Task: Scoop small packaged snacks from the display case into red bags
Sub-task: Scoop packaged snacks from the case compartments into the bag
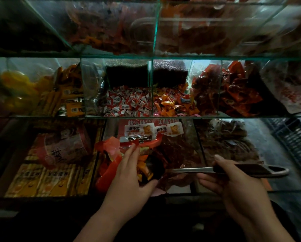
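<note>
Head view: dim shop, glass display case (153,117) in three tiers of compartments. Left hand (128,173) gripped rim of red bag (108,165), bag held in front of bottom middle compartment. Right hand (221,182) curled round dark handle of metal scoop (195,170), scoop's bowl at bag mouth, orange snack packets (142,165) showing inside bag. Middle tier: white-red wrapped candies (128,103) beside orange candies (172,104). Bottom left: yellow boxes (47,180). Dark slatted crate (294,137) at far right.

Print in the display case (41,117)
Two white snack packets (139,129) read "胖不墩"; the red card (139,122) behind them shows "快乐" and "美味".
</note>
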Action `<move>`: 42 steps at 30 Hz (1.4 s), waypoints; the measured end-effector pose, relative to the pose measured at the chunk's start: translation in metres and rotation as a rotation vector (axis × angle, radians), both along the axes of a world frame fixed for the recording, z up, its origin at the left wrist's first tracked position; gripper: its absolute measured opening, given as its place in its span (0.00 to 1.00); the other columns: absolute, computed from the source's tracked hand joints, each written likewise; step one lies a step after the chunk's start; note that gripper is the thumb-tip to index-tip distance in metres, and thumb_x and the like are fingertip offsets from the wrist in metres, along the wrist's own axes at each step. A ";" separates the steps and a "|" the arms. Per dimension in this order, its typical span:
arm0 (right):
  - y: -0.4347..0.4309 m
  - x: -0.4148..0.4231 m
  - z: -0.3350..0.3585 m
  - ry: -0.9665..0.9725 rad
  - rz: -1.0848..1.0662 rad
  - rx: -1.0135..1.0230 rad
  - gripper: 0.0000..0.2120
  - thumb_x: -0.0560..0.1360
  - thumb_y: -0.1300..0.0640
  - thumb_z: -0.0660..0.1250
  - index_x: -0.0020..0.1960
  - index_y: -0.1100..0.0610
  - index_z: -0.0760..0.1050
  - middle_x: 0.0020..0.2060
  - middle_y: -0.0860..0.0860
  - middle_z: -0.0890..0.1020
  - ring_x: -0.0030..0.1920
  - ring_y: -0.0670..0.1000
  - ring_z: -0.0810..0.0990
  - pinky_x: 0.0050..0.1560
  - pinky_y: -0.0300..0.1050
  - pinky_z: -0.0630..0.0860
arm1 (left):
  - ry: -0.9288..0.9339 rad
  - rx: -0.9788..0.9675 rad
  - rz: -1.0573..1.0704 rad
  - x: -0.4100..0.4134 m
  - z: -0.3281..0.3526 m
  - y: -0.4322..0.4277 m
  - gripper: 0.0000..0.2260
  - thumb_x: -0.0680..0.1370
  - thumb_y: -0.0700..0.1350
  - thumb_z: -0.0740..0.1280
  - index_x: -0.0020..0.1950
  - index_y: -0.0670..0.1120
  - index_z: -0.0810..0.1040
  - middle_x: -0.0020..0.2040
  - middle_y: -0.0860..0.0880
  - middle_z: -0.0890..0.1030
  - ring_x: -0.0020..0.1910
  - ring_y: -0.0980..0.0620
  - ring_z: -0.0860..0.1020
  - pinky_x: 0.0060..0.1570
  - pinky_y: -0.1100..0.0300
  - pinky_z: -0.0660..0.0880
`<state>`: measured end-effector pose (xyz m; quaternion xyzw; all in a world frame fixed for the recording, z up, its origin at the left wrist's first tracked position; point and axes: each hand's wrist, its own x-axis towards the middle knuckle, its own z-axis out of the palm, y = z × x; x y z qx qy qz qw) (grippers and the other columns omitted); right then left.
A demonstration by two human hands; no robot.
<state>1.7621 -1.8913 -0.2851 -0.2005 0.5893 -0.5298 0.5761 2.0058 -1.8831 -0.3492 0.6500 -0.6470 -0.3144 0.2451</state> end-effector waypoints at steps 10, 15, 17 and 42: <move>0.019 -0.017 0.043 -0.040 -0.002 -0.078 0.13 0.63 0.51 0.70 0.42 0.57 0.73 0.27 0.51 0.82 0.33 0.61 0.87 0.27 0.43 0.81 | -0.110 -0.120 -0.068 -0.016 0.013 -0.014 0.33 0.79 0.72 0.51 0.81 0.59 0.56 0.79 0.69 0.43 0.79 0.65 0.42 0.78 0.55 0.50; 0.021 -0.017 0.054 -0.105 0.009 -0.161 0.03 0.63 0.60 0.70 0.30 0.55 0.79 0.28 0.53 0.82 0.33 0.60 0.87 0.30 0.43 0.82 | -0.180 -0.204 -0.111 -0.027 0.022 -0.022 0.33 0.79 0.72 0.46 0.81 0.58 0.57 0.79 0.70 0.44 0.78 0.66 0.41 0.77 0.57 0.47; 0.021 -0.017 0.055 -0.091 0.032 -0.192 0.07 0.62 0.64 0.70 0.28 0.55 0.81 0.28 0.55 0.83 0.32 0.58 0.87 0.32 0.43 0.83 | -0.171 -0.214 -0.105 -0.029 0.028 -0.029 0.34 0.79 0.73 0.47 0.80 0.57 0.60 0.81 0.65 0.49 0.80 0.62 0.46 0.77 0.56 0.50; -0.086 0.010 0.069 0.155 -0.133 -0.426 0.05 0.78 0.59 0.67 0.45 0.53 0.81 0.41 0.51 0.88 0.47 0.49 0.88 0.46 0.40 0.83 | 0.203 -0.377 0.096 -0.041 0.066 -0.115 0.24 0.80 0.65 0.61 0.74 0.60 0.64 0.65 0.65 0.66 0.65 0.66 0.65 0.61 0.65 0.64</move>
